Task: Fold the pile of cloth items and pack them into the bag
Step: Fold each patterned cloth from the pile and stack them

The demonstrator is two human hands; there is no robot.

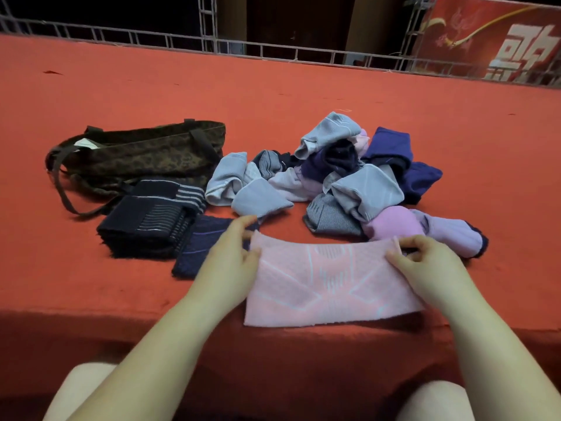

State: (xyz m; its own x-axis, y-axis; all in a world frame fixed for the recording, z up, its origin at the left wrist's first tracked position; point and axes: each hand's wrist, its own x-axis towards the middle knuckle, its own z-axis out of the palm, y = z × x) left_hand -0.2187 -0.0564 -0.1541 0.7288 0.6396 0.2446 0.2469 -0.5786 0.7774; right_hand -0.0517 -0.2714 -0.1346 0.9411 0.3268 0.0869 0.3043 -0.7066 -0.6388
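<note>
A desk (273, 86) covered in red-orange fabric is seen filling most of the view, with a metal railing (151, 41) along its far edge and a red banner (501, 41) at the far right. A loose pile of cloth items (343, 177) in grey-blue, purple, navy and lilac is heaped at centre right. A dark patterned bag (145, 156) is laid on its side at the left, mouth toward the pile, straps trailing toward the near side. Just in front of the bag a stack of folded dark cloths (148, 220) is placed, and a single folded navy cloth (197, 247) lies beside it, partly under the left hand. A pink cloth (328, 287) is spread flat near the desk's front edge, between both hands. Its far left corner is pinched by the left hand (230, 262), fingers (246, 223) curled over the cloth edge. Its far right corner is pinched by the right hand (425, 262), thumb and fingers closed on a small raised tuck of fabric. Bare knees are visible at the bottom.
</note>
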